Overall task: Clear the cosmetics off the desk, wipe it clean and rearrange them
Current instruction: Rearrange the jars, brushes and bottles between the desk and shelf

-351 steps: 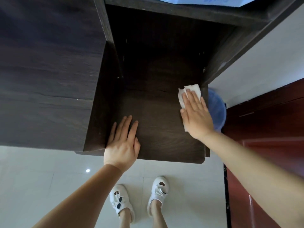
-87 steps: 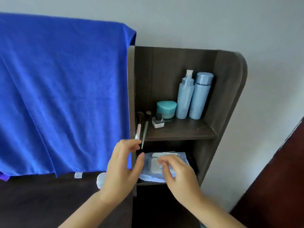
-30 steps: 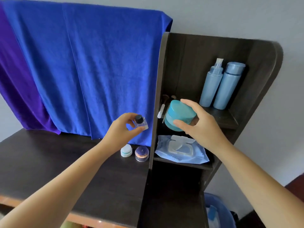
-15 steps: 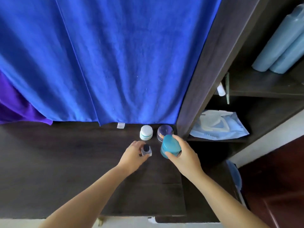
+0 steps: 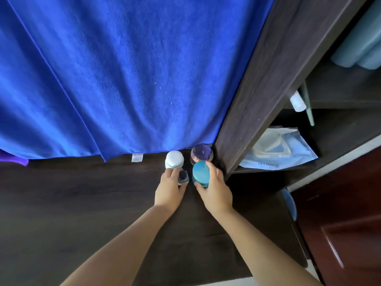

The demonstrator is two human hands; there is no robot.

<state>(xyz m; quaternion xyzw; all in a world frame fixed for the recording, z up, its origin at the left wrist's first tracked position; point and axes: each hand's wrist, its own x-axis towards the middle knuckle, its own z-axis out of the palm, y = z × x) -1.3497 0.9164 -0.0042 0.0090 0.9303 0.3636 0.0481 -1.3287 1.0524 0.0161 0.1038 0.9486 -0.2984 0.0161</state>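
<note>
On the dark wooden desk (image 5: 72,203), at its back right corner, stand a white jar (image 5: 174,159) and a purple-lidded jar (image 5: 201,154). Just in front of them my left hand (image 5: 169,188) grips a small dark-capped bottle (image 5: 183,177) that rests on the desk. Beside it my right hand (image 5: 214,188) is closed around a teal jar (image 5: 200,174), also down on the desk. Both held items sit close to the two jars behind.
A blue towel (image 5: 123,75) hangs behind the desk. To the right, a dark shelf unit (image 5: 263,83) holds a wet wipes pack (image 5: 278,151), brush handles (image 5: 298,102) and pale blue bottles (image 5: 362,52). A red-brown door (image 5: 346,223) stands at far right.
Both hands pushed the small bottle and the teal jar a little further back, closer to the white and purple jars. Earlier they carried these two down from the shelf.
</note>
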